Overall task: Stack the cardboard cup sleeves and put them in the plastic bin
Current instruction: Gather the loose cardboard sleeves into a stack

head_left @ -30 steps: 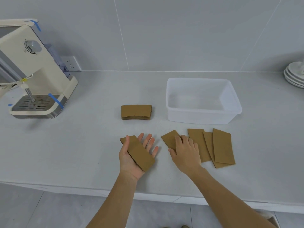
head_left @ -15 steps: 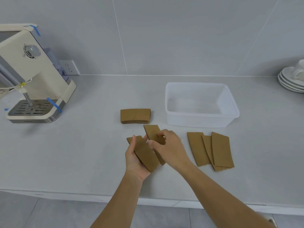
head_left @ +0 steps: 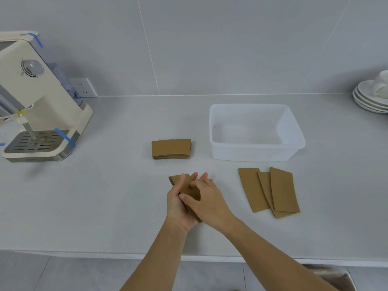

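Pale grey wall tiles back a light grey counter (head_left: 105, 206) whose front edge runs across the lower part of the view, with floor visible below it. Near the middle of the counter the left hand (head_left: 178, 204) lies palm up under a small bundle of cardboard sleeves (head_left: 186, 186), its fingers (head_left: 182, 181) curled up around the bundle's far left edge, gripping it. The right hand (head_left: 210, 203) lies flat on top of the same bundle, fingers closed down over it, so most of the cardboard is hidden and the number of sleeves between the palms cannot be made out. Beyond the hands sits a neat stack of sleeves (head_left: 171, 149), well apart from them. To its right stands the translucent plastic bin (head_left: 252, 153), open-topped, with nothing visible inside. Just in front of the bin three loose sleeves (head_left: 270, 192) lie flat and overlapping, the middle one largely covered by its neighbours. At far left a cream coffee machine (head_left: 37, 106) with strips of blue tape is cut off by the frame edge, and a wall socket (head_left: 84, 87) shows partly behind it. At far right a pile of white saucers (head_left: 367, 99) with a cup on top is also cropped.
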